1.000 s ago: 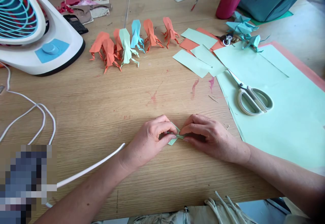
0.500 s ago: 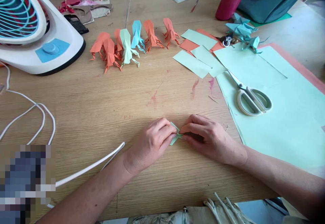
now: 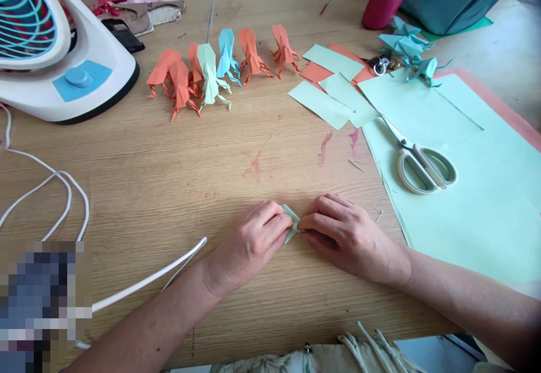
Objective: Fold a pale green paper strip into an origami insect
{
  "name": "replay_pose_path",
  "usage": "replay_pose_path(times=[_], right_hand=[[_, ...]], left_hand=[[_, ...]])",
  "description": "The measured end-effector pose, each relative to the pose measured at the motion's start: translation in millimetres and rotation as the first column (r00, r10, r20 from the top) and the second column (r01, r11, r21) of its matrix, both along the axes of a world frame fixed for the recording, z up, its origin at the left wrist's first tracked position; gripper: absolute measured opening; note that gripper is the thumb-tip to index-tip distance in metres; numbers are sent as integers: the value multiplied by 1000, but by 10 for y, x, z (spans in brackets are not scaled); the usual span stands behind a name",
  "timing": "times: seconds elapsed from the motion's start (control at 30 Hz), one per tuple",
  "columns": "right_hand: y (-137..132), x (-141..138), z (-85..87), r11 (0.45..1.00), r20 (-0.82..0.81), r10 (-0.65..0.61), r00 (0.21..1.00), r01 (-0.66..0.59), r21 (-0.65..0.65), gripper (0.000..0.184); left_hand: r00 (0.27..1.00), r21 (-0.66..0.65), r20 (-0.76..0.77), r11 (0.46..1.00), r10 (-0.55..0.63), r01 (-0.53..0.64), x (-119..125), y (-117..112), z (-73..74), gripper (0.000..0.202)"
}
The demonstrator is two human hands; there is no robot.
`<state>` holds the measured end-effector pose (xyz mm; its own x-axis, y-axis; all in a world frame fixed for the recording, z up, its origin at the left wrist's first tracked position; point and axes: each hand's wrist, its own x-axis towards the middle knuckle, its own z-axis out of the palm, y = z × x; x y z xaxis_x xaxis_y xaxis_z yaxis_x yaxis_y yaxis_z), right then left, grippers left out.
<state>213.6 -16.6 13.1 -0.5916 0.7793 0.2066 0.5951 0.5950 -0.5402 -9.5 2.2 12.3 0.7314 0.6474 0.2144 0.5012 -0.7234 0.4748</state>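
Observation:
A small folded piece of pale green paper [image 3: 291, 213] is pinched between my two hands, low over the wooden table [image 3: 236, 159]. My left hand [image 3: 262, 232] closes on its left side, hiding that part. From the right, my right hand [image 3: 344, 235] grips the other edge with thumb and fingers together. The paper's upper and lower corners show between the fingertips; its exact fold is partly hidden.
Several orange, blue and green origami figures [image 3: 208, 77] stand beyond my hands. Cut paper strips [image 3: 319, 104] and scissors [image 3: 422, 164] lie to the right, the scissors on large green sheets [image 3: 477, 209]. A white fan [image 3: 105, 80] and cable [image 3: 147, 283] occupy the left.
The green paper shows slightly more of its upper face between my fingers. My hands have barely shifted and keep their pinch; the whole view has moved a little.

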Motion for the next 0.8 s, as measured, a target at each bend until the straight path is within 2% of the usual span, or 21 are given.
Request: replay_pose_path(times=[0.4, 0.8], right_hand=[[-18, -31, 8, 998, 0, -48, 999, 48, -33, 17], [-5, -45, 29, 995, -14, -65, 998, 64, -79, 13]], left_hand=[[997, -102, 58, 994, 48, -42, 17, -1, 3, 8], [997, -91, 58, 995, 52, -46, 13, 7, -22, 10]])
